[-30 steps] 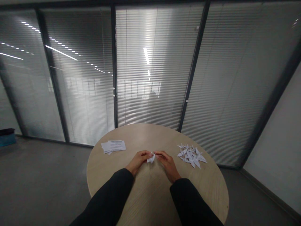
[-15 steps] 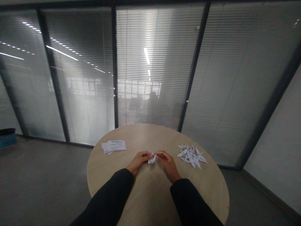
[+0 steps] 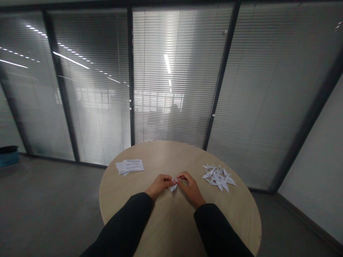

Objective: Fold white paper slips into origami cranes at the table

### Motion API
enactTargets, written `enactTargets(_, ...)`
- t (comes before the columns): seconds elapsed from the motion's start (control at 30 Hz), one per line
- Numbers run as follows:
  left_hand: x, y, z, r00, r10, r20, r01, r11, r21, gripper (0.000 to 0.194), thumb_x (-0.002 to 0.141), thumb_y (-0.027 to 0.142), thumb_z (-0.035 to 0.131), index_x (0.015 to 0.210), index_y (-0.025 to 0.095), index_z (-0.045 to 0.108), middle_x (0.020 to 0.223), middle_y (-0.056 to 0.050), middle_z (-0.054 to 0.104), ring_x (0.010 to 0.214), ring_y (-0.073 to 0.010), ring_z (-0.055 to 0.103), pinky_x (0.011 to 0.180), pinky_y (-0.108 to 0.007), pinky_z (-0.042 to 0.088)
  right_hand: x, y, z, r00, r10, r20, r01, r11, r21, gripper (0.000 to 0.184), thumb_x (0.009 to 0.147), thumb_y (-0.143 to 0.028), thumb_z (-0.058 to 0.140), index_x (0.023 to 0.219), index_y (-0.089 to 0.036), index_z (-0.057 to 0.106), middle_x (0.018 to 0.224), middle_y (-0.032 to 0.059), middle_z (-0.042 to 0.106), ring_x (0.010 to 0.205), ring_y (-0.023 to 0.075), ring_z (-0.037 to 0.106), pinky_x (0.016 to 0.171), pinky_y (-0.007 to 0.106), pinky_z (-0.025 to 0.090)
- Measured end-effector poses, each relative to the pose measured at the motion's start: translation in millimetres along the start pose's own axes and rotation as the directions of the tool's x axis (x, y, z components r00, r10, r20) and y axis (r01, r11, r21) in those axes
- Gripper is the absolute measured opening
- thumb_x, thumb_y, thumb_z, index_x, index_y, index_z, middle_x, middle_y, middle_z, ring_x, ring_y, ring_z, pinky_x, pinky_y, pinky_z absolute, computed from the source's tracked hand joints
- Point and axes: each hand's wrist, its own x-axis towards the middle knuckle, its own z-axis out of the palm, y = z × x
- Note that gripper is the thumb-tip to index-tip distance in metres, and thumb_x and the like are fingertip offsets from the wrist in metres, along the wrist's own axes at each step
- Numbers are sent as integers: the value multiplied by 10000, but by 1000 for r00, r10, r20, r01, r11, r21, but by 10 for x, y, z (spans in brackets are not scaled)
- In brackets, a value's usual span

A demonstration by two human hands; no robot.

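Between my two hands, over the middle of the round table, is a small white folded paper crane [image 3: 173,187]. My left hand [image 3: 161,184] pinches its left side with thumb and fingers. From the other side, my right hand [image 3: 189,186] grips the upper right part of the crane between thumb and forefinger. Fingertips cover much of the folded paper, so its exact folds are hard to make out. To the right of my right hand lies a heap of white paper cranes [image 3: 218,177]. Left of my left hand rest several sheets of printed paper [image 3: 133,165], overlapping each other.
The round wooden table [image 3: 166,153] stands close to a glass partition with blinds [image 3: 171,121]. On the grey floor at the far left is a blue container with a dark rim [image 3: 8,157]. A white wall [image 3: 318,171] rises at the right.
My left hand has shifted slightly down, and the thumbs have come closer together on the crane. The crane has turned and hangs a little lower. The heap and sheets are unmoved.
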Motion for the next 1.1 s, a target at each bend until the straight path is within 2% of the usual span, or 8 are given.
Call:
enactTargets(0.27, -11, -10, -2, 999, 14, 29, -16, 998, 57, 419, 538, 524, 745, 567, 117, 649, 503, 28, 449, 505, -82, 353, 522, -230, 240, 0, -26, -68, 990, -120, 75, 127, 987, -100, 69, 761, -206, 606, 743, -262, 643, 790, 26, 570, 818, 211, 512, 779, 340, 385)
enactTargets(0.4, -10, -15, 0, 1000, 0, 28, -2, 997, 72, 433, 536, 537, 737, 569, 114, 646, 510, 25, 455, 511, -85, 360, 532, -234, 246, -10, 2, -88, 981, -163, 101, 178, 971, -159, 101, 787, -219, 597, 834, -280, 664, 849, 40, 589, 858, 219, 522, 802, 365, 409)
enactTargets(0.63, 5, -21, -24, 998, -1, 55, -6, 992, 129, 459, 537, 557, 712, 562, 108, 617, 518, 38, 434, 525, -78, 350, 541, -226, 249, -26, 33, -91, 955, -245, 165, 288, 893, -345, 148, 853, -236, 534, 854, -242, 682, 848, 49, 573, 856, 195, 534, 781, 347, 454)
enactTargets(0.87, -10, 2, 3, 1000, -1, 22, -2, 993, 122, 483, 547, 592, 680, 562, 116, 603, 511, 38, 423, 523, -81, 347, 534, -226, 254, -27, 33, -81, 936, -323, 138, 350, 826, -442, 150, 854, -210, 530, 851, -218, 680, 816, 57, 595, 818, 194, 546, 745, 341, 478)
enactTargets(1.1, 38, -31, 7, 997, 50, -64, -44, 995, 91, 480, 550, 586, 693, 574, 113, 614, 523, 28, 465, 524, -84, 381, 537, -225, 287, -34, 28, -32, 956, -286, 66, 289, 878, -382, 170, 856, -221, 531, 908, -215, 692, 836, 62, 640, 823, 187, 580, 750, 331, 498)
